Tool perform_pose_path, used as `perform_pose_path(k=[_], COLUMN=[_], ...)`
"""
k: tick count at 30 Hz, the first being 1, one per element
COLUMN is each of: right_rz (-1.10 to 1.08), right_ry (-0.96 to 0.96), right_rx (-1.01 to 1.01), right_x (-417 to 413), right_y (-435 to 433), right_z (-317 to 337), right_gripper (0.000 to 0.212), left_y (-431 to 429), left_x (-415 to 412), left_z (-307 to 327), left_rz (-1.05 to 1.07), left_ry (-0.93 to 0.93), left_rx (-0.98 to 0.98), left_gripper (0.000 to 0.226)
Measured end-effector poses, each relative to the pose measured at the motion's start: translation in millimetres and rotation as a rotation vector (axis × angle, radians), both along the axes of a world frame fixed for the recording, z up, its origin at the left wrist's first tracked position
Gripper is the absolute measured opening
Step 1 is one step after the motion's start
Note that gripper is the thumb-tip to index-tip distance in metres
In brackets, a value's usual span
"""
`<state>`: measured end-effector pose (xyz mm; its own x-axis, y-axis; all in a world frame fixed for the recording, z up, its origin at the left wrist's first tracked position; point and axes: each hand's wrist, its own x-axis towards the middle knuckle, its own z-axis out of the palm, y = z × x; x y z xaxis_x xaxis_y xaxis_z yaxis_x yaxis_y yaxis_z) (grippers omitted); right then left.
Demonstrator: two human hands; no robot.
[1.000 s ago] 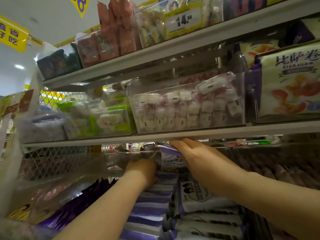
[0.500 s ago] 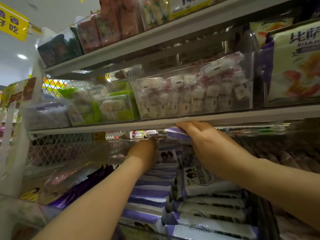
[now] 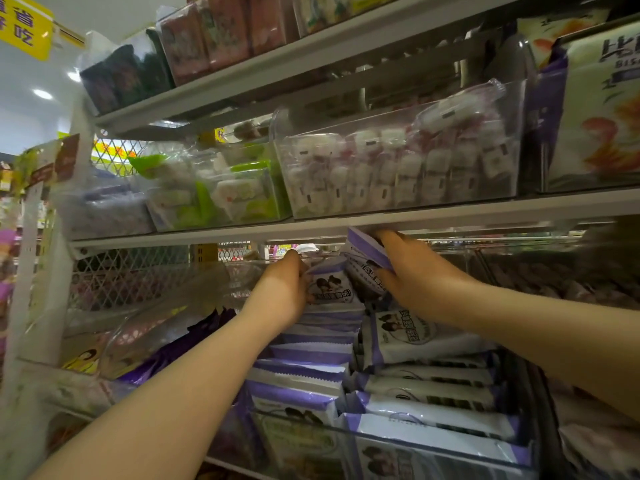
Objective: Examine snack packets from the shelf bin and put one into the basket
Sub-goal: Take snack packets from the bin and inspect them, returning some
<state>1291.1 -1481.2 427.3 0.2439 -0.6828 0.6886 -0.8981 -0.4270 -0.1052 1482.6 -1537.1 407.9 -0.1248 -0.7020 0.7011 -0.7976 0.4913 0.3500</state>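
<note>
Right hand: fingers on top and thumb beneath pinch the raised packet.
Raised packet: held above the pile, tilted, its top corner just under the shelf.
Left hand: fingers curl onto the upper edge of the upright packet; the tips are hidden.
Upright packet: stands at the back of the bin, just beside the raised packet.
Bin: clear-walled, below the shelf, filled with rows of purple-and-white packets.
</note>
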Motion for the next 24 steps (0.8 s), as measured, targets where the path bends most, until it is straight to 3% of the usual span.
perform_pose_path(k=[2,7,13,16,19,24], right_rz=[0.005,0.009,0.042,0.058,0.069,-0.055], right_ry=[0.021,0.074,0.052,0.068,0.118,0.073], right_rx=[0.048,0.123,0.222,0.307,0.330,0.333], right_x=[1,3,13,16,19,23], right_y=[-4,-13,-24,-25,-21,-10], right_z=[4,10,10,6,3,4], right_gripper=[0.039,0.031,0.035,0.043,0.047,0.045], left_y=[2,12,37,49,59,70], left_x=[1,9,33,53,70,98], left_z=[-3,-10,-22,-26,-29,-29], left_rz=[-0.015,-0.087,-0.178,-0.126,-0.071,0.015], left_ry=[0.026,0.108,0.349,0.460,0.515,0.595], left_rx=[0.001,-0.022,-0.365,-0.482,-0.476,-0.466], left_gripper=[0.008,0.025,0.029,0.028,0.013,0.017])
